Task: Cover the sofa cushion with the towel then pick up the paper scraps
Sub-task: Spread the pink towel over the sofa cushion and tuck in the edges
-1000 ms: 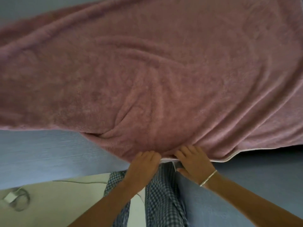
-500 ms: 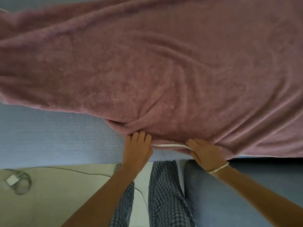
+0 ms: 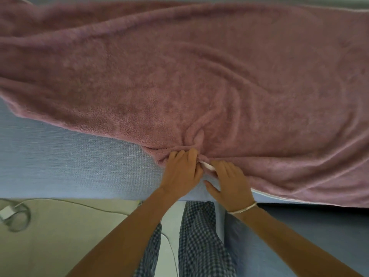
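A large pink towel point(image 3: 199, 80) lies spread and wrinkled over the blue sofa cushion point(image 3: 69, 162), whose near left part is bare. My left hand point(image 3: 181, 172) pinches the towel's near edge at the middle, where the cloth bunches into folds. My right hand point(image 3: 229, 182), with a thin bangle at the wrist, lies right beside it with fingers on the towel's white-trimmed hem. No paper scraps are visible.
A white charger with a coiled cable point(image 3: 12, 214) lies on the pale floor point(image 3: 69, 236) at lower left. My checked trouser legs point(image 3: 199, 240) stand against the sofa front. A darker blue sofa part point(image 3: 309, 236) is at lower right.
The towel's near edge has moved away from me, baring more blue cushion at left. Both hands have gone forward with it and come closer together.
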Demonstrator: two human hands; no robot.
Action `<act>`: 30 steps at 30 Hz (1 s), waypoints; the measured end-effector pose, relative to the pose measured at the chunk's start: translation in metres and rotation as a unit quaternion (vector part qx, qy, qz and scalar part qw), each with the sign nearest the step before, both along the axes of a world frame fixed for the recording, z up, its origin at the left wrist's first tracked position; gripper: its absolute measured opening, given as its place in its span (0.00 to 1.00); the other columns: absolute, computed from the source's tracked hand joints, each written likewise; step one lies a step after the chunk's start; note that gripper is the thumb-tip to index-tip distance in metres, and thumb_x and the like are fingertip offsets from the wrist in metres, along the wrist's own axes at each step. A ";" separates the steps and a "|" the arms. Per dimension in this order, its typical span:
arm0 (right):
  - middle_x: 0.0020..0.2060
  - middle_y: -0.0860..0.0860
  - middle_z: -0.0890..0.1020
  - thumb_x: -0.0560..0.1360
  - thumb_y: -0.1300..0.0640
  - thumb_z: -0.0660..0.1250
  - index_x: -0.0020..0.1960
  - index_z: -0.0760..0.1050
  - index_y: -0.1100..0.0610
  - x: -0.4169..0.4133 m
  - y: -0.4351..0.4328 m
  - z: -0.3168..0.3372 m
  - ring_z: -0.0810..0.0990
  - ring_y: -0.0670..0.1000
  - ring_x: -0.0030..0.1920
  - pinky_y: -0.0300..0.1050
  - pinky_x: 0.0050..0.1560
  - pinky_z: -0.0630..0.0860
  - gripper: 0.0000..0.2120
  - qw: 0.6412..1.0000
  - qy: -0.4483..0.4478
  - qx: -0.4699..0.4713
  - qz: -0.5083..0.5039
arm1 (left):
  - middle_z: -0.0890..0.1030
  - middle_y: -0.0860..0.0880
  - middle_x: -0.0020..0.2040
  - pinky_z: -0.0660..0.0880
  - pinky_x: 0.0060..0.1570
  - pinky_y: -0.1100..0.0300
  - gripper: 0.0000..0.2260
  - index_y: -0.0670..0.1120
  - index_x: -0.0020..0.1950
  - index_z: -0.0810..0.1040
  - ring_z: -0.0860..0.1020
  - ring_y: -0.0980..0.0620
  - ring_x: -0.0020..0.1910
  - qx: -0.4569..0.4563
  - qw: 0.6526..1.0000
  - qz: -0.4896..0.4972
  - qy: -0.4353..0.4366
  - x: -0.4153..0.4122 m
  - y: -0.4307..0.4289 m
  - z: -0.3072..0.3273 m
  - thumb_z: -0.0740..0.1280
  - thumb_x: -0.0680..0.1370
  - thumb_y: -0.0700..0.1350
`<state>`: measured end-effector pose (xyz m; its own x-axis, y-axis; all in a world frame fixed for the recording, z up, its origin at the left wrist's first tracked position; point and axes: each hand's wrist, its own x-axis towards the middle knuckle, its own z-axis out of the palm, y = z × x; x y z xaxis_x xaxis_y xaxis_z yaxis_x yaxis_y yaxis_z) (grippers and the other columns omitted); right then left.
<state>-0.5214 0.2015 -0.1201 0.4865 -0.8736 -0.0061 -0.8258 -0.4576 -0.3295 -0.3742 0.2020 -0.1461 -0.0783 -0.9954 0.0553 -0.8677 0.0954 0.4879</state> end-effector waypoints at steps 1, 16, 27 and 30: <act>0.31 0.51 0.80 0.68 0.49 0.60 0.46 0.67 0.55 0.007 -0.002 -0.001 0.79 0.51 0.29 0.41 0.38 0.69 0.12 1.000 -0.012 0.005 -0.003 | 0.75 0.51 0.26 0.60 0.38 0.58 0.08 0.44 0.38 0.72 0.74 0.51 0.25 0.003 1.000 -0.013 0.003 0.003 -0.001 -0.001 0.57 0.69 0.47; 0.16 0.52 0.73 0.79 0.40 0.40 0.36 0.73 0.60 -0.012 -0.012 0.022 0.67 0.50 0.13 0.24 0.21 0.46 0.33 0.991 0.010 0.111 -0.078 | 0.66 0.44 0.58 0.76 0.50 0.51 0.20 0.45 0.50 0.68 0.68 0.46 0.56 -0.031 0.994 0.048 -0.091 0.056 0.030 -0.019 0.74 0.64 0.43; 0.26 0.49 0.75 0.74 0.47 0.55 0.51 0.71 0.60 -0.009 -0.002 0.024 0.69 0.46 0.22 0.28 0.20 0.57 0.16 0.981 -0.047 0.151 -0.115 | 0.80 0.44 0.53 0.70 0.49 0.54 0.06 0.45 0.46 0.75 0.69 0.48 0.54 -0.094 0.989 0.003 -0.117 0.070 -0.016 -0.022 0.63 0.72 0.44; 0.32 0.52 0.76 0.72 0.52 0.57 0.46 0.71 0.59 -0.006 -0.003 0.026 0.71 0.47 0.28 0.27 0.25 0.58 0.11 0.990 -0.041 0.103 -0.084 | 0.69 0.46 0.55 0.64 0.50 0.56 0.08 0.46 0.49 0.71 0.68 0.48 0.52 -0.151 0.982 0.001 -0.110 0.062 -0.003 -0.016 0.64 0.71 0.41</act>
